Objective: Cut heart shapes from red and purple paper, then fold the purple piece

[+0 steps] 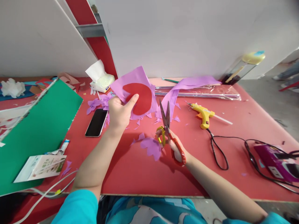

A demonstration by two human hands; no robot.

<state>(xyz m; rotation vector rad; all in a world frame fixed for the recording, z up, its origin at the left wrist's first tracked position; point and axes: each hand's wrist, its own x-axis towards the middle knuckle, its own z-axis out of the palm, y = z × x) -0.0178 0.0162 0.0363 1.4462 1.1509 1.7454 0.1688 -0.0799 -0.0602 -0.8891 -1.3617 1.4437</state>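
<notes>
My left hand (121,111) is closed on a purple paper sheet (136,73), with a rounded red paper shape (143,99) lying against its face under my thumb. The sheet is raised above the table. In my right hand (173,143) is a pair of scissors (166,122), red on one handle and yellow on the other. Its blades point up and stand apart, to the right of the sheet and not touching it. Below, on the tabletop, lies a cut purple petal shape (151,147) among small purple scraps. A long purple strip (174,93) curves behind the blades.
A phone (96,122), purple paper flowers (93,105) and a tissue pack (104,81) are on the left, near a green board (46,130). At right lie a yellow glue gun (203,114), its black cord and a purple power box (275,161). A jar (243,67) stands behind.
</notes>
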